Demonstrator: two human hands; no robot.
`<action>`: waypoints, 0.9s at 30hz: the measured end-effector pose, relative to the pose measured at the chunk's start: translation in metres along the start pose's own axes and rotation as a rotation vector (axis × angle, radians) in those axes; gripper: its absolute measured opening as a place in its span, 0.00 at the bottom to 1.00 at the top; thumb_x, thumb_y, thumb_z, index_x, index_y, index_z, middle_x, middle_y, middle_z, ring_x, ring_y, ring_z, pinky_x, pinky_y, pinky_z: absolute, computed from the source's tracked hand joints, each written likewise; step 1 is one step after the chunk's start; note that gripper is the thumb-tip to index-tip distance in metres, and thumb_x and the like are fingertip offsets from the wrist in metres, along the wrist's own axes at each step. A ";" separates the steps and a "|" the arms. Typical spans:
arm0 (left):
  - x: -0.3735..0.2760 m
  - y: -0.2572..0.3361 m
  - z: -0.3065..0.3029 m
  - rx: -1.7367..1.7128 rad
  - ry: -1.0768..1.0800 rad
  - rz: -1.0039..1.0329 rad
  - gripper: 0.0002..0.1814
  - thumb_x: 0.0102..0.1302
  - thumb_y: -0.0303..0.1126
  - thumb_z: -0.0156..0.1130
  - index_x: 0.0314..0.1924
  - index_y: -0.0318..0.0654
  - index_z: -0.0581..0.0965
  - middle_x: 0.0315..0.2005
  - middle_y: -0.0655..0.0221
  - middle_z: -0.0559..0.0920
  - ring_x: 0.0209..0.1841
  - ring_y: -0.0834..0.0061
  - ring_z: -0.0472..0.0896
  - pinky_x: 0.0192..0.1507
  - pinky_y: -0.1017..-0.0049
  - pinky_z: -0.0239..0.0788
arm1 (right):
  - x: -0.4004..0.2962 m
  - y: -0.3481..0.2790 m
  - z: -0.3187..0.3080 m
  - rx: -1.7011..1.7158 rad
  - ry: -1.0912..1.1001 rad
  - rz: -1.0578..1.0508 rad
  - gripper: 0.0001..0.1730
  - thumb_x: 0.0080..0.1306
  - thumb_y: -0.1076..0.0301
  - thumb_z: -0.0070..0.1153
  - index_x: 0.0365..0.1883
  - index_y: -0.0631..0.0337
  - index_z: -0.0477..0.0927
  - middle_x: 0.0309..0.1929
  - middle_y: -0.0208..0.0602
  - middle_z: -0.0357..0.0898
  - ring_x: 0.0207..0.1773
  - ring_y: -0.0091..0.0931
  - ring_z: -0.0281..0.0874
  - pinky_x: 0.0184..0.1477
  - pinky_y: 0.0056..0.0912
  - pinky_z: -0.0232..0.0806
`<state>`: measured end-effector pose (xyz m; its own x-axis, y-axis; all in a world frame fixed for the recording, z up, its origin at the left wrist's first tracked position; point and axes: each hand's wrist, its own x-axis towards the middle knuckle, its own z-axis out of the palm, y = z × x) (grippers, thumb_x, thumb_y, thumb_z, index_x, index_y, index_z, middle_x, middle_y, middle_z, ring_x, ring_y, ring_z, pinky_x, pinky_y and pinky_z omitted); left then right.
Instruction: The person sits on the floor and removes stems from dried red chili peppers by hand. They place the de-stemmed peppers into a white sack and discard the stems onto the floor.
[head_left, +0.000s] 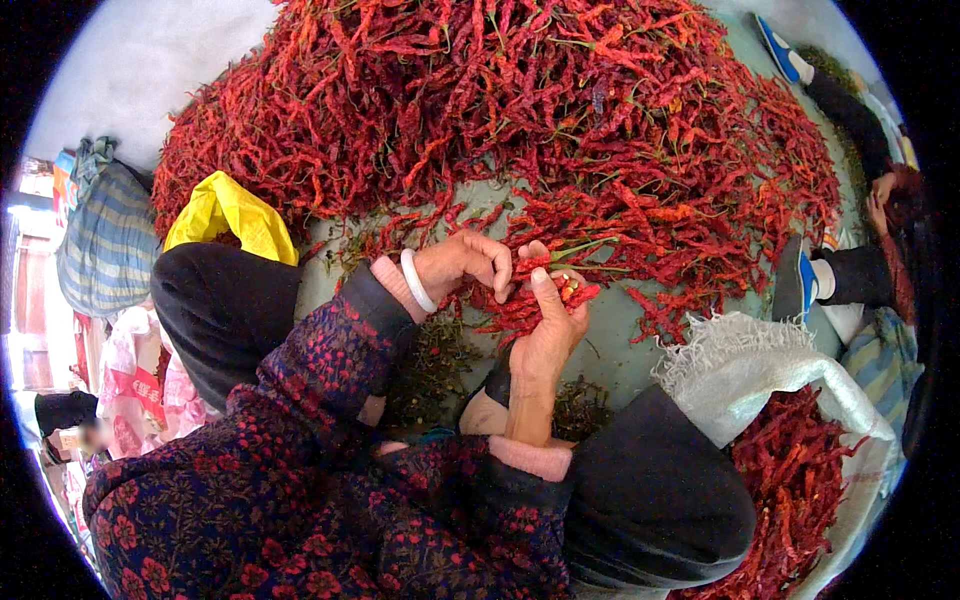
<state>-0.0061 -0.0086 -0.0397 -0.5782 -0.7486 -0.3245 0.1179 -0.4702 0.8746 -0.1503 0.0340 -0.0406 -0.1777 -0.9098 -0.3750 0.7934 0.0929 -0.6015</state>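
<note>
My right hand (553, 326) holds several dried red chili peppers (529, 309) between thumb and fingers. Green stems (585, 247) stick out to the right above the thumb, and pale seeds show at a broken part of a chili. My left hand (463, 266), with a white bangle (415, 280) at the wrist, is bent close to the left ends of these chilies. Its thumb and fingertips are drawn together; whether a chili sits between them is hidden. A loose spread of chilies (637, 225) lies just beyond both hands on the pale green floor sheet (600, 367).
A large heap of dried red chilies (465, 97) rises ahead. On the right stands an open white woven sack (757, 367) with chilies (787, 480) inside. A yellow bag (232, 214) is by my left knee, a striped bundle (109, 236) beyond. Another person's hand (879, 199) is at far right.
</note>
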 end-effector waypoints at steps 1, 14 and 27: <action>-0.002 0.000 0.002 -0.018 -0.009 -0.015 0.05 0.45 0.24 0.51 0.21 0.33 0.75 0.21 0.67 0.78 0.28 0.76 0.76 0.37 0.79 0.64 | 0.000 -0.001 0.001 0.021 -0.003 0.009 0.10 0.52 0.81 0.56 0.31 0.62 0.70 0.37 0.39 0.76 0.44 0.26 0.74 0.47 0.27 0.65; -0.016 0.034 0.000 0.076 0.201 0.158 0.18 0.60 0.31 0.56 0.50 0.33 0.70 0.47 0.62 0.74 0.51 0.73 0.71 0.52 0.73 0.62 | -0.004 -0.006 0.010 -0.111 -0.099 0.094 0.09 0.54 0.79 0.56 0.32 0.65 0.71 0.27 0.34 0.75 0.28 0.23 0.74 0.34 0.23 0.67; -0.001 0.025 0.037 -0.147 0.399 0.248 0.12 0.60 0.28 0.55 0.42 0.27 0.72 0.34 0.62 0.80 0.37 0.73 0.76 0.42 0.75 0.67 | -0.001 -0.004 0.003 -0.188 -0.107 0.158 0.09 0.54 0.78 0.56 0.34 0.64 0.72 0.29 0.30 0.75 0.29 0.21 0.72 0.34 0.21 0.65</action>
<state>-0.0328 -0.0024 -0.0039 -0.1674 -0.9533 -0.2512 0.3425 -0.2952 0.8920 -0.1511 0.0335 -0.0354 0.0103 -0.9148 -0.4037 0.6829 0.3014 -0.6655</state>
